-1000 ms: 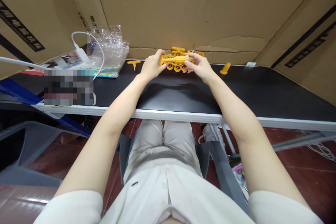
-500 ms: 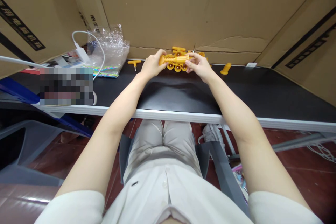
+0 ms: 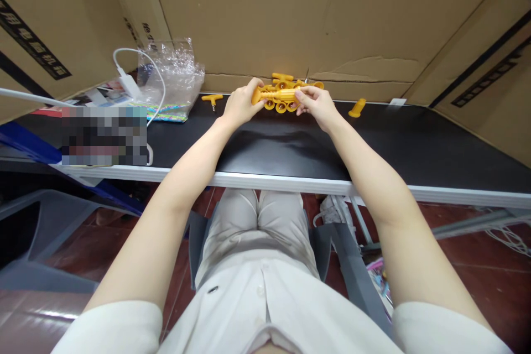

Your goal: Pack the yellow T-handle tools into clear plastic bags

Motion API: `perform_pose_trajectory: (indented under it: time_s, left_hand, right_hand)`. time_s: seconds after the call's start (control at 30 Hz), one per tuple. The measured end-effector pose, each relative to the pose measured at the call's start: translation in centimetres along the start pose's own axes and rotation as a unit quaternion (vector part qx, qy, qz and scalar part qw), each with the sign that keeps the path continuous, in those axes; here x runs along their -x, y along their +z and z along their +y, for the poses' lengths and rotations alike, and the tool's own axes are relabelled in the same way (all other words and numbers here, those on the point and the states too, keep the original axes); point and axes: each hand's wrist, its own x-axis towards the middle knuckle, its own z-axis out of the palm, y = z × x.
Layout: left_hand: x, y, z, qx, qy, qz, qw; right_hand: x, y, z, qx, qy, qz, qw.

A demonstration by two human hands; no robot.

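From the head view, the left hand (image 3: 240, 104) and the right hand (image 3: 317, 104) meet at the far edge of the black surface (image 3: 290, 149), both closed around one yellow plastic toy (image 3: 279, 97) held just above it. The left fingers wrap its left end; the right fingertips pinch its right end. More yellow parts (image 3: 282, 78) lie just behind the toy, against the cardboard wall (image 3: 265, 11). A T-shaped yellow piece (image 3: 212, 99) rests to the left, a short yellow handle (image 3: 357, 108) to the right. A crumpled clear bag (image 3: 170, 77) and a white cable (image 3: 136, 61) sit at far left.
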Motion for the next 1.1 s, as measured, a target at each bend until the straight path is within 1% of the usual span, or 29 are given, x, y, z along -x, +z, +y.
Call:
perform_pose_trajectory:
  time_s: [0.17,0.3,0.43,0.5,0.57,0.7,0.77,0.83,0.93,1.0,1.1]
  left_hand:
    - [0.1,0.0,0.1,0.0,-0.002,-0.002,1.0]
    - [0.2,0.0,0.1,0.006,0.005,0.001,1.0]
    - [0.4,-0.3,0.5,0.013,0.015,0.003,1.0]
    - [0.5,-0.6,0.9,0.022,0.017,0.005,1.0]
    - [0.6,-1.1,1.1,0.025,0.005,0.001,1.0]
    - [0.6,-1.4,0.8,-0.004,-0.032,-0.036,0.999]
    - [0.5,-1.3,0.4,-0.021,-0.039,-0.062,0.997]
    - [0.4,-1.1,0.1,-0.032,-0.038,-0.082,0.995]
    - [0.4,-0.9,0.0,-0.039,-0.031,-0.106,0.993]
    - [0.5,-0.9,0.2,-0.039,-0.027,-0.122,0.991]
    - [0.5,-1.0,0.5,-0.044,-0.023,-0.135,0.99]
  right_hand:
    - [0.9,0.3,-1.0,0.001,0.008,-0.003,1.0]
    - [0.3,0.2,-0.3,-0.006,0.011,-0.002,1.0]
    - [-0.6,0.3,0.1,-0.033,0.034,0.017,0.999]
    - [-0.7,0.2,-0.5,-0.054,0.05,0.044,0.996]
    - [-0.8,-0.3,-1.3,-0.075,0.063,0.088,0.991]
    - [-1.4,-2.6,-2.4,-0.095,0.061,0.185,0.976]
    - [-2.1,-3.8,-2.5,-0.087,0.047,0.217,0.971]
    - [-2.9,-4.4,-2.4,-0.081,0.04,0.24,0.967]
    - [-4.7,-4.2,-2.4,-0.098,0.052,0.279,0.954]
    - [-6.2,-3.5,-2.2,-0.104,0.054,0.278,0.953]
    - [-8.6,-2.1,-1.9,-0.062,0.026,0.237,0.969]
